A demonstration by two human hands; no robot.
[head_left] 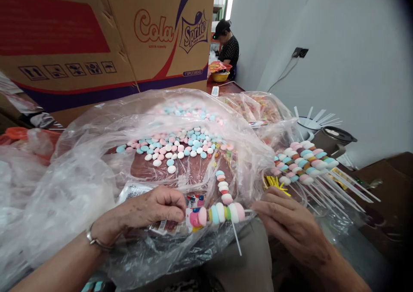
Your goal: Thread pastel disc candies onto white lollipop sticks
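A candy skewer (pixel 220 214) of pink, white, blue and green pieces lies sideways over my lap, seemingly inside a clear wrapper with a printed cartoon end (pixel 192 219). My left hand (pixel 158 208) is closed at that printed end, thumb and forefinger together. On the other side, my right hand (pixel 287 223) pinches the skewer's stick end or the wrapper's mouth; which of the two I cannot tell. Just behind it, a second candy skewer (pixel 223 186) rests on the plastic, its white stick (pixel 237 239) pointing toward me. Printed wrappers (pixel 163 227) lie partly under my left hand.
A large clear bag (pixel 106 132) spreads over the table with loose pastel candies (pixel 180 147). Finished skewers (pixel 305 163) are piled at right beside yellow twist ties (pixel 274 184). Behind stand a mug of white sticks (pixel 306 126), a big carton (pixel 112 33) and a person (pixel 228 46).
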